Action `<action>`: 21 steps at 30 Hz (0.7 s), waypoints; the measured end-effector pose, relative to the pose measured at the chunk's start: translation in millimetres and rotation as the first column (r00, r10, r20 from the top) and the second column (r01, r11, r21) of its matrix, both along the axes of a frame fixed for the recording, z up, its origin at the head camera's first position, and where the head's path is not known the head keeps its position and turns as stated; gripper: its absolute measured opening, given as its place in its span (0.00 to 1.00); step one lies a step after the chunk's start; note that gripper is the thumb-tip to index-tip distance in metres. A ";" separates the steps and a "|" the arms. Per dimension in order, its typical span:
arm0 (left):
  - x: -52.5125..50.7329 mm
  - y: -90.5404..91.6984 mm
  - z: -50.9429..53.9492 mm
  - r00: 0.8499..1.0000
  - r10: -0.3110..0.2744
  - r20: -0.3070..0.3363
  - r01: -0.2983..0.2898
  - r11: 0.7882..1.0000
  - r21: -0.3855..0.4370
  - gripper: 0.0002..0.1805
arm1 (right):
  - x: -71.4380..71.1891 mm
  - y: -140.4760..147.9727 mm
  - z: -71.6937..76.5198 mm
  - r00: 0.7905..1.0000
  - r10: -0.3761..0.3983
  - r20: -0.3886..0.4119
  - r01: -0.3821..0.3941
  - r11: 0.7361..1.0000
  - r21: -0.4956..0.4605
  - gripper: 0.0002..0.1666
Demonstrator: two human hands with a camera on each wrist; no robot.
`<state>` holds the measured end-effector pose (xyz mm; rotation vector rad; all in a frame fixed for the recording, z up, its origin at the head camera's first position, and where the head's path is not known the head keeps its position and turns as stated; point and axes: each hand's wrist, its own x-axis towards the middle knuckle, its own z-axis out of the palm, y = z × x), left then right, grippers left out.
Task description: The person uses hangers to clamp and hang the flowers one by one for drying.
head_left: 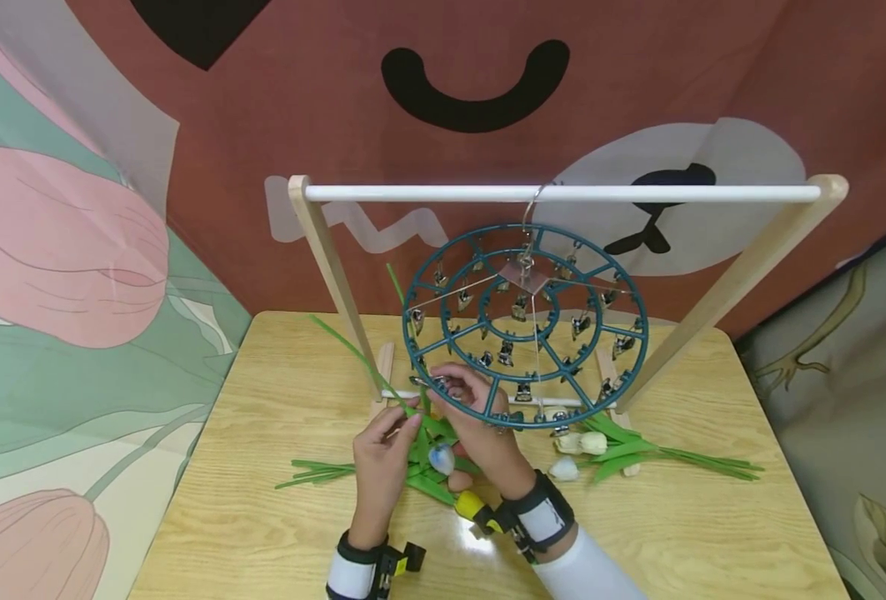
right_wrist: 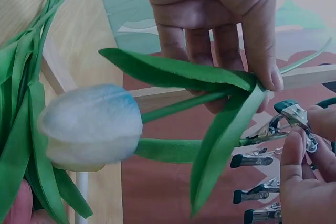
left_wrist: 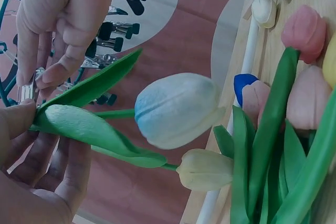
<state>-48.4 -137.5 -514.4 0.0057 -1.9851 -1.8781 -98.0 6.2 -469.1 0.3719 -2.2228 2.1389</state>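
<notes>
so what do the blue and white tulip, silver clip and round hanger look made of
Blue and white tulip: probably foam or latex with a matte finish, judging by its soft, smooth shading. Silver clip: polished metal, by its bright reflections; its dark green cap could be rubber or plastic. Round hanger: likely smooth moulded plastic, given its even teal colour.

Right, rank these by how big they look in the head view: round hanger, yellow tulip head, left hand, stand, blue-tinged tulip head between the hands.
1. Stand
2. Round hanger
3. Left hand
4. Yellow tulip head and blue-tinged tulip head: too alike to rank
</notes>
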 end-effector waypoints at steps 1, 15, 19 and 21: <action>-0.1 0.2 0.4 1.000 0.001 -0.003 -0.001 1.000 -0.004 0.08 | -0.1 0.6 0.6 1.000 0.009 0.014 -0.009 1.000 -0.025 0.15; -2.2 -0.6 2.4 0.998 0.015 -0.069 -0.020 0.997 -0.069 0.09 | 1.0 8.4 -1.9 0.985 0.083 -0.149 -0.090 0.995 -0.043 0.13; -3.3 -1.0 3.7 0.997 0.025 -0.075 -0.035 0.992 -0.125 0.10 | 1.2 10.2 -0.7 0.978 0.093 -0.188 -0.092 0.996 0.013 0.14; -3.5 -1.3 4.0 0.996 0.030 -0.081 -0.042 0.988 -0.151 0.11 | 0.7 11.1 -0.7 0.977 0.092 -0.194 -0.086 0.995 0.040 0.13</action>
